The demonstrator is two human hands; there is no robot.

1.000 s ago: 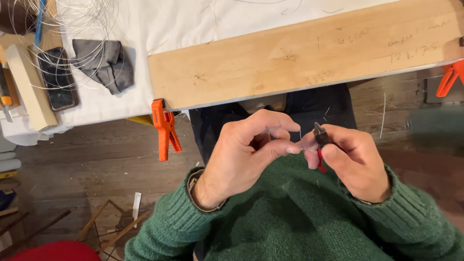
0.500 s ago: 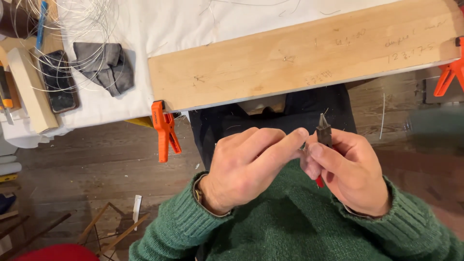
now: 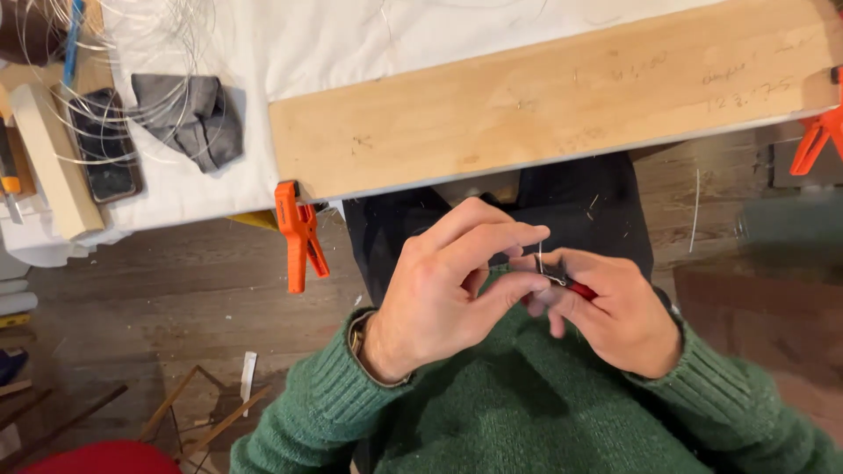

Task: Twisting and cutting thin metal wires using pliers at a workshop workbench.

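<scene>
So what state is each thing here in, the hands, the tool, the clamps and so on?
Left hand: fingertips pinching thin wire.
Right hand: gripping small red-handled pliers.
Orange spring clamp: clamped on long wooden board.
Black phone: flat, screen dark.
Grey cloth: crumpled.

Bright, even indoor light, warm tint, source not visible. White cloth point(image 3: 351, 44) on the worktop near blown out, little texture left. Wooden board point(image 3: 544, 96) evenly lit, no glare, pencil marks faint. Soft shadow under the worktop edge onto the floor point(image 3: 176, 298); floor dimmer than the top. Left hand point(image 3: 448, 294) throws a soft shadow on the green sweater point(image 3: 527, 412). Both hands fairly sharp, slight motion softness at fingertips; the small tool between them hard to resolve. Right edge smeared, blurry patch near point(image 3: 781, 237). Mild wide-angle bend at corners. Compression softness overall.
</scene>
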